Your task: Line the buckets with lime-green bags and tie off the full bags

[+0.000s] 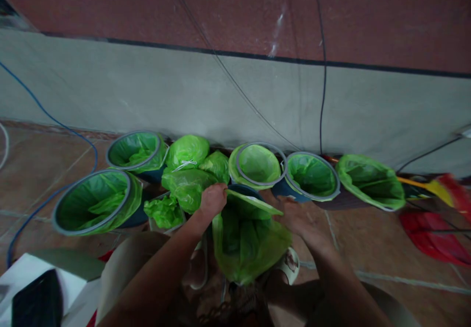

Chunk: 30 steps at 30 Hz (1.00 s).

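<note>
Between the person's knees, a green bin liner gapes open, its mouth stretching left to right and its body sagging toward the sandals. The left hand is at the mouth's upper left corner, fingers curled and pinching the edge. The right hand is beside the right corner, equally near; its fingers reach behind the edge, and whether they grip it I cannot tell. A dark blue rim shows just beyond the liner. Left of it lie knotted green bags and a small lined basket, then two lined bins. Farther off, a loose grey ring tilts over another lined bin, near the wall. At far right lies a red dustpan.
</note>
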Motion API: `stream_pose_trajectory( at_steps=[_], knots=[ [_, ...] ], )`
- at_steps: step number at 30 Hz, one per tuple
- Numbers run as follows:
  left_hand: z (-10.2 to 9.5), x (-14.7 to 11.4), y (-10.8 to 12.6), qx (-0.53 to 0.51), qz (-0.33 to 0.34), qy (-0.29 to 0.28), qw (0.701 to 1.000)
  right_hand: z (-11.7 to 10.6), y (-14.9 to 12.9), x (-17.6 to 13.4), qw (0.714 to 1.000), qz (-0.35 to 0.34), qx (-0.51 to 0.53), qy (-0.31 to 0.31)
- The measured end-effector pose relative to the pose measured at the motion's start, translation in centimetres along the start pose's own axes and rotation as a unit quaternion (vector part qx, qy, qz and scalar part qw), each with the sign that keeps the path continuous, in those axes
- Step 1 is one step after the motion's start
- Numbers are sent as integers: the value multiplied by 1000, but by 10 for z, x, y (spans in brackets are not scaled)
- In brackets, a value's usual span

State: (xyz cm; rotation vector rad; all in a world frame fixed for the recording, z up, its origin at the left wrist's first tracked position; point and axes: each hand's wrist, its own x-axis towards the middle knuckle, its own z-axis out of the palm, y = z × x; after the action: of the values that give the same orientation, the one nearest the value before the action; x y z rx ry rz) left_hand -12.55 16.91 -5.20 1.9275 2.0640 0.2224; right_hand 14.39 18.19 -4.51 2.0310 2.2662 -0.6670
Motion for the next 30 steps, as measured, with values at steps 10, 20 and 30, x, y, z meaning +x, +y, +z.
stream_pose_trajectory(
  at_steps=[10, 20, 30],
  knots=[
    [3, -2, -1, 0, -24, -59, 998, 26, -22, 16, 1000, -26, 3, -16],
    [8, 6, -27, -43, -92, -112, 989, 18, -7, 21, 998, -8, 43, -54],
    [14, 5, -45, -417, -248, -107, 868, 18, 5, 30, 944, 23, 327, -34]
  ],
)
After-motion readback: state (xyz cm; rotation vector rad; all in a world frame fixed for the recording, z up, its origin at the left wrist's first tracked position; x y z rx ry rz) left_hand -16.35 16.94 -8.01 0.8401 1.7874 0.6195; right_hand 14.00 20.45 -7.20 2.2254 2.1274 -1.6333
